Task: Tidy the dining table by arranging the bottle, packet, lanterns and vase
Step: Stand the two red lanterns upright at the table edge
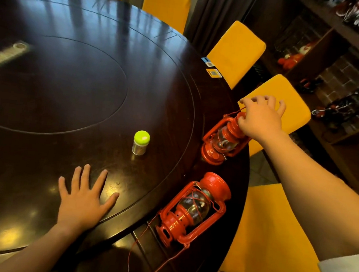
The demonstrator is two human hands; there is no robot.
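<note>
1. Fingers (242, 121) of the right hand (260, 121) are closed over the cap of the far lantern (223, 139), with the thin wire bail caught up near the thumb; the hold looks light, taken from the top only
2. Left hand (86, 199) lies flat on the tabletop (68, 77), digits spread wide, holding nothing
3. Risk, as judged: the far lantern leans, its base just beside the table edge below the right hand. A lift by the cap alone could let it swing or roll off the rim towards the yellow chair (290, 108) beyond
4. Risk, as judged: the near lantern (194, 207) lies on its side between the two hands, close to the edge, with its wire handle trailing over the rim. A passing sleeve or arm could snag that wire and drag it off
5. Both lanterns are red-painted metal with clear glass globes; glass would not survive a fall
6. Bottle (141, 142), small with a lime-green cap, stands upright ahead of the left hand, well apart from the right
7. Packet and vase: not identified; a blurred pale object sits far left
</note>
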